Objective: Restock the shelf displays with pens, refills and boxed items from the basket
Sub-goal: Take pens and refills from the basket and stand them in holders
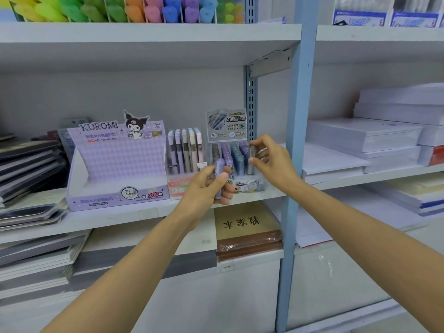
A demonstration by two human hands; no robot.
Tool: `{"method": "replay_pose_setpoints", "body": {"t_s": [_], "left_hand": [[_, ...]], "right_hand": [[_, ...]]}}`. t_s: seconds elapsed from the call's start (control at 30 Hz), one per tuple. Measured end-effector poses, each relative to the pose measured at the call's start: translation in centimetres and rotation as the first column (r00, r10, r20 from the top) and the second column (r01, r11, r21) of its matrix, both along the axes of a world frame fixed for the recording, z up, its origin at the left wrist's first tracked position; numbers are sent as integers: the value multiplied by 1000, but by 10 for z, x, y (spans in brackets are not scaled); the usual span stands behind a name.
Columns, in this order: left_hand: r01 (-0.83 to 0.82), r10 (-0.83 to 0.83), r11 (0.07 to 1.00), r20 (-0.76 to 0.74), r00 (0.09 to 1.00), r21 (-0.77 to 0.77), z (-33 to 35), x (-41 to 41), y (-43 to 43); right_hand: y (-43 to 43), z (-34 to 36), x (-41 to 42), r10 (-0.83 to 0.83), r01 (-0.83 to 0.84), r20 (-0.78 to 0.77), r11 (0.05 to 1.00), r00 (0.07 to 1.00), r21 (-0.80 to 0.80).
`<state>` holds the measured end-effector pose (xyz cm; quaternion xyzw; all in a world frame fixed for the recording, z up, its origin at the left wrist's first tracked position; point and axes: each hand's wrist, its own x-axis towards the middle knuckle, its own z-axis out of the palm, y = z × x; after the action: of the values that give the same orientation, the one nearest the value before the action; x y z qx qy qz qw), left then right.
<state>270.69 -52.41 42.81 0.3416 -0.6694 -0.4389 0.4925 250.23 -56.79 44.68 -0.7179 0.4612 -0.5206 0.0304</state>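
Both hands up at the middle shelf now; left hand curled round a purple tube, holding it upright just in front of the refill display; right hand pinching a grey tube, forefinger on its top, thumb against its side; that tube is upright at the display's right edge, beside the rows of purple and blue tubes standing in there; whether it sits in the tray, I can't tell; just left of the display, a rack of pens; further left, the open Kuromi box; dark notebooks stacked far left; white paper stacked right, past the blue post.
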Motion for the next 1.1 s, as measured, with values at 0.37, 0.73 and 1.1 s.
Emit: {"method": "replay_pose_setpoints", "body": {"t_s": [0.37,0.73,1.1], "left_hand": [[-12,15,998,-41,999,67,-3,-3,2],[-86,86,996,-4,996,9,0,-18,7],[-23,602,626,465,649,-779,-12,-15,12]], "right_hand": [[-5,-4,-5,-145,130,-175,987,974,-95],[34,4,12,337,-360,205,929,919,85],[27,14,-14,131,-122,357,991,925,-46]]}}
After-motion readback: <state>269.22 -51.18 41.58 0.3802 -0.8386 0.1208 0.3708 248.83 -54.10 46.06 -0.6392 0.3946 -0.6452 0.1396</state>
